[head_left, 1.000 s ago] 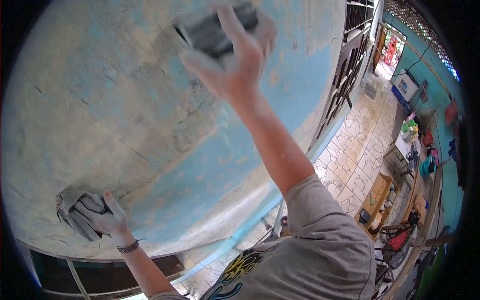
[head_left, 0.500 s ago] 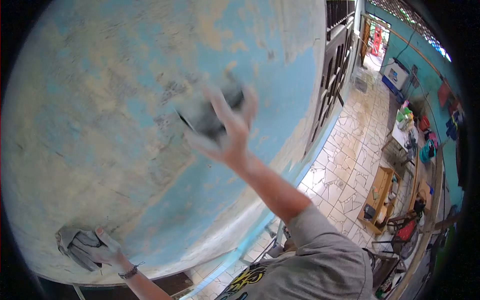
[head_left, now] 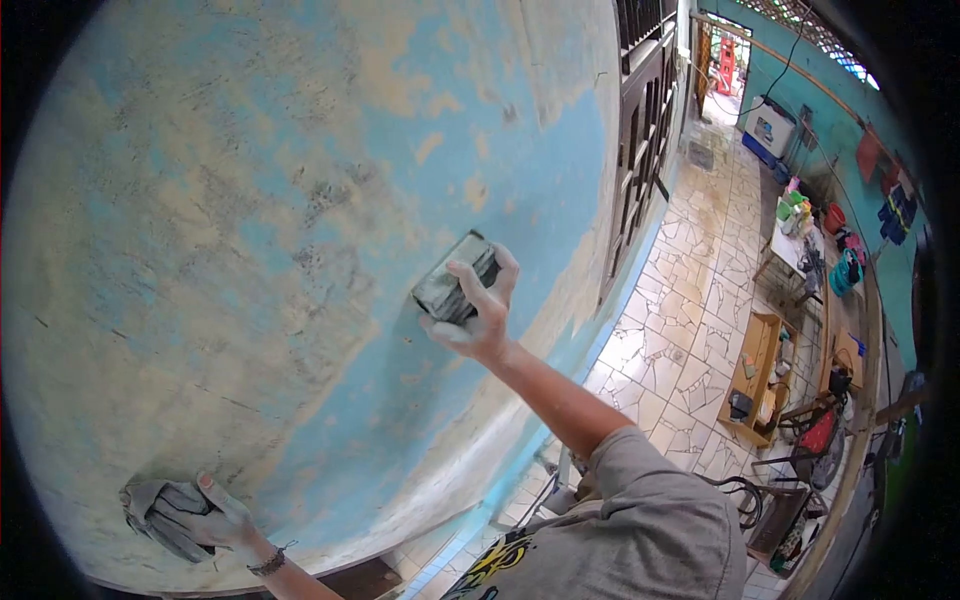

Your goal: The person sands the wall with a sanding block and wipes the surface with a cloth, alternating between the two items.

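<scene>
My right hand (head_left: pixel 478 308) grips a dark grey sanding block (head_left: pixel 455 277) and presses it flat against a blue wall (head_left: pixel 250 200) whose paint is worn to patchy beige. The arm reaches up from the lower right in a grey sleeve. My left hand (head_left: pixel 205 515), dusty and wearing a dark bracelet at the wrist, holds a folded grey sheet of sandpaper (head_left: pixel 152 507) against the wall low on the left.
A dark barred window frame (head_left: pixel 640 110) adjoins the wall on the right. Far below lie a stone-pattern tiled floor (head_left: pixel 700 310), a wooden bench (head_left: pixel 757 385), a chair (head_left: pixel 810 445), a table with clutter (head_left: pixel 805 245) and a teal side wall (head_left: pixel 840 110).
My right hand has slid the block down the wall, from high up to mid height. The left hand has stayed pressed on the sandpaper.
</scene>
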{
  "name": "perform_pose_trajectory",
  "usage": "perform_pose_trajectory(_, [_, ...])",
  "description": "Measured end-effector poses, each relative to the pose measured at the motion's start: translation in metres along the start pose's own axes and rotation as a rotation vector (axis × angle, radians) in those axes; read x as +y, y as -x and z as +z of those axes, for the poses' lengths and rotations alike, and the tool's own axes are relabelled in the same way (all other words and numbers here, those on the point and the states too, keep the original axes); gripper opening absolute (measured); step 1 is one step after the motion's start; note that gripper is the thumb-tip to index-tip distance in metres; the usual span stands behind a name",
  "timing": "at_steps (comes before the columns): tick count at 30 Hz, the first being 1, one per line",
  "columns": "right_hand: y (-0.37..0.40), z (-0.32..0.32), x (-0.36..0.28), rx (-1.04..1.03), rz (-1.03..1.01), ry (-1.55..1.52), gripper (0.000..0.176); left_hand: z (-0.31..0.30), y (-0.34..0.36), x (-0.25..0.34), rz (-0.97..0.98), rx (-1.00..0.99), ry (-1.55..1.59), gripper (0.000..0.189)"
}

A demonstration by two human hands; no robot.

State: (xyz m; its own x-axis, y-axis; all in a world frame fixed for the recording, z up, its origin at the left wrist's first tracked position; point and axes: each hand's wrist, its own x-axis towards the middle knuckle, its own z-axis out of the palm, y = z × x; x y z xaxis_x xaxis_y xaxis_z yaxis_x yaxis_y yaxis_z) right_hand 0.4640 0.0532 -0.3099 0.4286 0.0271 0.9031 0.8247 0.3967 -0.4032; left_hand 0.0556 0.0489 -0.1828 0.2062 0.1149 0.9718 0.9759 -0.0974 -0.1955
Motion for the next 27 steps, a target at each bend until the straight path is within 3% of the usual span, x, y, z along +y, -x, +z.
perform_pose_trajectory(5, [-0.141,0.025,-0.025,0.153,-0.187,0.016,0.07,-0.002,0.002,-0.008,0.002,-0.014,-0.026,0.077])
perform_pose_trajectory(7, [-0.193,0.03,-0.034,0.119,-0.183,0.047,0.073,0.002,0.002,-0.005,-0.018,0.01,0.006,0.077])
perform_pose_trajectory(10, [-0.208,0.038,-0.032,0.159,-0.154,0.011,0.073,0.005,0.007,-0.008,-0.037,0.02,0.026,0.076])
perform_pose_trajectory(13, [-0.151,0.016,-0.025,0.084,-0.102,0.035,0.072,0.003,0.008,-0.009,-0.041,-0.032,-0.031,0.077])
perform_pose_trajectory(17, [-0.003,-0.011,0.013,-0.048,0.096,0.08,0.069,0.007,0.01,-0.009,-0.039,0.004,-0.027,0.076])
perform_pose_trajectory(20, [-0.006,-0.009,0.015,-0.019,0.043,0.066,0.066,0.001,0.006,-0.007,-0.059,-0.02,0.026,0.076])
perform_pose_trajectory(21, [-0.021,-0.004,0.018,0.023,0.065,0.015,0.071,0.002,0.007,-0.008,-0.074,-0.029,0.05,0.076])
perform_pose_trajectory(23, [-0.098,0.011,0.005,0.142,-0.076,-0.033,0.073,0.005,0.011,-0.007,-0.088,-0.04,0.04,0.077])
perform_pose_trajectory(27, [-0.223,0.028,-0.025,0.105,-0.149,0.015,0.073,0.003,0.007,-0.007,-0.057,-0.052,-0.001,0.078])
